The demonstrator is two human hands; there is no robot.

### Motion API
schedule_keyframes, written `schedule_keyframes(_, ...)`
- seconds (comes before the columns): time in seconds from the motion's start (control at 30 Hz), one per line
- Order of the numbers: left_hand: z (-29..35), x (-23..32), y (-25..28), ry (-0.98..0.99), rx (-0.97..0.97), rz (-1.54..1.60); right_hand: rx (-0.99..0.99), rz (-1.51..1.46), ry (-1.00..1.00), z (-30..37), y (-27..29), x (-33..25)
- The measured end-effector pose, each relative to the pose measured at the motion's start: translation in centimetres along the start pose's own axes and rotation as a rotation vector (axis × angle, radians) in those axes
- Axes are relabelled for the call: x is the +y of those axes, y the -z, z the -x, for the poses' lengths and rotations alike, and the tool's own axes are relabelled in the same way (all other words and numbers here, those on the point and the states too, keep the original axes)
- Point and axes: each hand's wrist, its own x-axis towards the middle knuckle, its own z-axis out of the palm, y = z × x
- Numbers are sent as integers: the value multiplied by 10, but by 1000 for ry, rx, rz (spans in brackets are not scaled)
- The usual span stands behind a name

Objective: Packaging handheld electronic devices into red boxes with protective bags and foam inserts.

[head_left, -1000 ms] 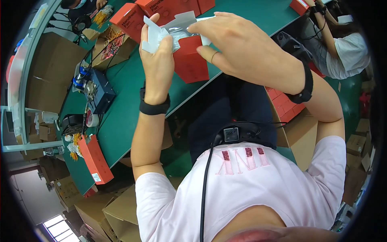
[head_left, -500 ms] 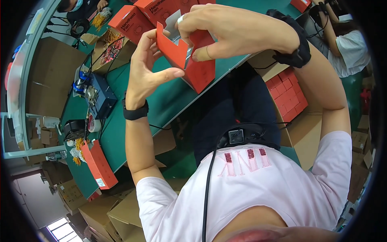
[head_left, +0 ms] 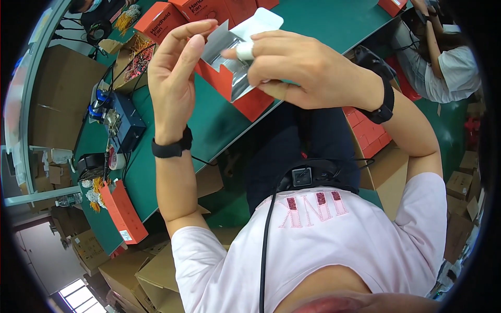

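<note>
A red carton (head_left: pixel 254 104) with its top open stands tilted near the table's front edge. Silvery lining shows inside, and a pale flap (head_left: pixel 263 22) sticks up at its far side. My right hand (head_left: pixel 318 65) is closed on the carton's near right rim; its thumb is outside, and the index finger, with a white band, reaches into the opening. My left hand (head_left: pixel 175 78) stands upright at the carton's left side, thumb and index finger stretched apart beside the raised left flap. Its other fingers are largely hidden.
Several red cartons (head_left: pixel 203 15) stand at the back of the green table (head_left: pixel 313 23). At left are a blue box-shaped device (head_left: pixel 127 125), an open cardboard box of coloured wires (head_left: pixel 136 65) and another red carton (head_left: pixel 122 211). A person (head_left: pixel 446 68) sits at the right.
My left hand has moved left and its thumb has lifted off the carton. My right index finger has gone into the opening, and the pale flap has swung outward to the right.
</note>
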Motion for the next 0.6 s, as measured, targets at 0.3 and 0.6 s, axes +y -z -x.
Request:
schedule_keyframes(0.3,-26,18,43,49,-484,-202,69,-150,-102,-8,-8,-1)
schedule_keyframes(0.6,-12,10,10,107,-382,-530,202,65,37,11,-19,-1)
